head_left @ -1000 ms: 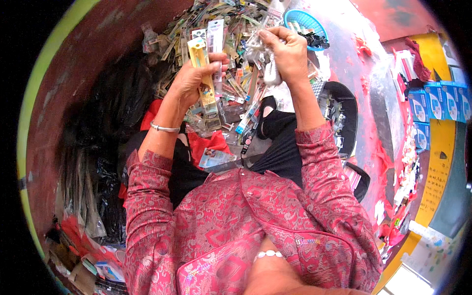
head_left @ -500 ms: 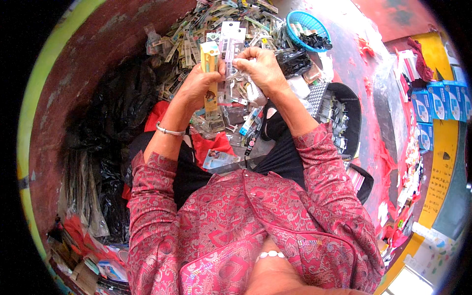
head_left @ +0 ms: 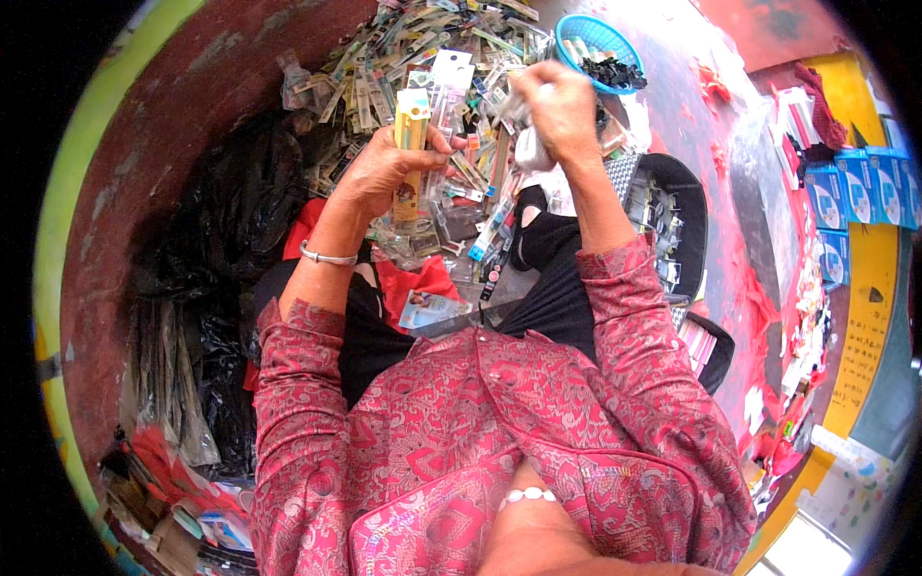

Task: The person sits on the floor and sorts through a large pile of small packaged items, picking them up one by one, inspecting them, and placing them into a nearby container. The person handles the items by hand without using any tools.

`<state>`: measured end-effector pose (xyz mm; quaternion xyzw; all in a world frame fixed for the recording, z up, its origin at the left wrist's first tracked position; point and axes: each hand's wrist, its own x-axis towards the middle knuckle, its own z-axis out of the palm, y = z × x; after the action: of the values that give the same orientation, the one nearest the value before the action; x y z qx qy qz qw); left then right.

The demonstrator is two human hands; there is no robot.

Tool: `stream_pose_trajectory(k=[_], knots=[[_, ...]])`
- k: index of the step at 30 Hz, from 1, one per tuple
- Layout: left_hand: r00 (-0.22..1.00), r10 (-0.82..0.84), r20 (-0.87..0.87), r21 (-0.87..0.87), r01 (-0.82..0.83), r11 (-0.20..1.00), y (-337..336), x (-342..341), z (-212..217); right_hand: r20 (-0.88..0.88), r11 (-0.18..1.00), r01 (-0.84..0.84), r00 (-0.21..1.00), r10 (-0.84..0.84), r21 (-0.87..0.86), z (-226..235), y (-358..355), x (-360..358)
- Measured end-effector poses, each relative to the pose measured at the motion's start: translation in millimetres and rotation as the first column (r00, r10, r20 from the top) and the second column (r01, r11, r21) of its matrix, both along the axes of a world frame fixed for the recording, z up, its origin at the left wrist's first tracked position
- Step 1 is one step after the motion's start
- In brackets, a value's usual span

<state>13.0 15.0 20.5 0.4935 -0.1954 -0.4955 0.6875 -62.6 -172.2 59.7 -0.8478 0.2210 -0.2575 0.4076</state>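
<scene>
My left hand (head_left: 373, 175) is wrapped round a slim yellow packet (head_left: 410, 130) with a white top, held upright. A clear plastic packet with a white hanging tab (head_left: 450, 72) stands just beside it; its lower part lies by the fingertips, and whether they grip it I cannot tell. To the right, my right hand (head_left: 561, 113) is raised, curled and smeared by motion. A whitish wad (head_left: 532, 151) hangs at its palm side, and what the fingers pinch is too blurred to name. Beyond both hands spreads a heap of slim packets (head_left: 384, 82).
A blue plastic basket (head_left: 593, 34) with black pieces sits at the far right. Nearer stands an open black case (head_left: 687, 226) with small packets. Black plastic bags (head_left: 216, 211) lie at left, red cloth (head_left: 432, 278) by my legs, and blue boxes (head_left: 855, 192) at far right.
My right hand has come away from the packets at my left hand, moving right and up toward the blue basket. The left hand has barely moved and still holds the yellow packet.
</scene>
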Motion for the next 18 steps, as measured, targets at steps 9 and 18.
stream_pose_trajectory(k=[9, 18], knots=[[0.984, -0.171, -0.052, -0.047, 0.169, 0.985, 0, -10, 9, 0.121, 0.775, 0.094, 0.992, -0.023, -0.625, -15, -2, 10], [0.987, -0.098, 0.124, 0.071, 0.090, 0.993, -6, -7, -5, -0.108, 0.917, -0.305, 0.934, 0.341, 0.259, 5, 11, 0]])
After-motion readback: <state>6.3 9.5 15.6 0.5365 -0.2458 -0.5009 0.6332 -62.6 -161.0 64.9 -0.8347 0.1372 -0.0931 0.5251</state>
